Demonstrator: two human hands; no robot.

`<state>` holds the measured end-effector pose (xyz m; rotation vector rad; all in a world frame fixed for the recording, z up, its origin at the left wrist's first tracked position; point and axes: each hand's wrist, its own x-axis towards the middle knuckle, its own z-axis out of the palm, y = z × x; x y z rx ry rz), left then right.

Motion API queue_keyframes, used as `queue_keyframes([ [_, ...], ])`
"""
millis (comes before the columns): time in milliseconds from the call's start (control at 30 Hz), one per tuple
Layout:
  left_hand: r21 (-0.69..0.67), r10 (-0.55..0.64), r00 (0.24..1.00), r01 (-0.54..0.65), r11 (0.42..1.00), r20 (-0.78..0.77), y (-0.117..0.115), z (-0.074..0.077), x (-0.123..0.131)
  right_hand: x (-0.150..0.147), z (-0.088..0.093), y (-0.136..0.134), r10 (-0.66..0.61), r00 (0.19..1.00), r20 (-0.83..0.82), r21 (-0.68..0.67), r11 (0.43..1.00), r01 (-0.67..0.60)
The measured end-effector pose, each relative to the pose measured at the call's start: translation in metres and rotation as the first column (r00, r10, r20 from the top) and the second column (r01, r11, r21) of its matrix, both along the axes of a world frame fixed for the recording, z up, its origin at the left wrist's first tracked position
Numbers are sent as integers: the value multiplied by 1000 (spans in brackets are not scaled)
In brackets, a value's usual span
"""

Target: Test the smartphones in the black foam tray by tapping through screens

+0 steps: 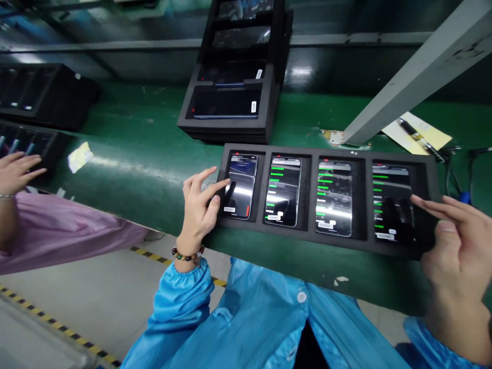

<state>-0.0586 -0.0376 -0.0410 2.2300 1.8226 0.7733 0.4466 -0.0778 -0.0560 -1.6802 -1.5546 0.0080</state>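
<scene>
Four lit smartphones (283,192) lay in a black foam tray (307,234) on the green workbench (146,164); left hand (202,205) and right hand (457,241), thumbs apart, gripped nothing, fingertips at the outer two, apparently tapping screens; the next tap likely needed light contact

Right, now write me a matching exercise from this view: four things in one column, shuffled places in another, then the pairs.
Things
1. Left hand
2. Ballpoint pen
3. Right hand
4. Beaded bracelet

Places
A. Around the left wrist
B. By the rightmost smartphone in the near black tray
C. By that tray's leftmost smartphone
D. On pale yellow paper

Pairs: 1-C, 2-D, 3-B, 4-A
</scene>
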Motion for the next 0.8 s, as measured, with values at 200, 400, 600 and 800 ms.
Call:
queue_keyframes([
  [200,-57,45,987,-37,998,157,16,5,21,-1,4,-1,56,998,-33,-82,995,-59],
  [400,-51,23,986,-15,999,164,29,-1,37,0,3,2,122,991,-56,-96,987,-127],
  [600,-1,68,983,-68,998,173,23,2,41,-1,2,0,112,991,-72,-84,989,-118],
  [800,42,60,982,-68,997,179,21,1,42,-1,2,-2,117,990,-80,-62,991,-122],
])
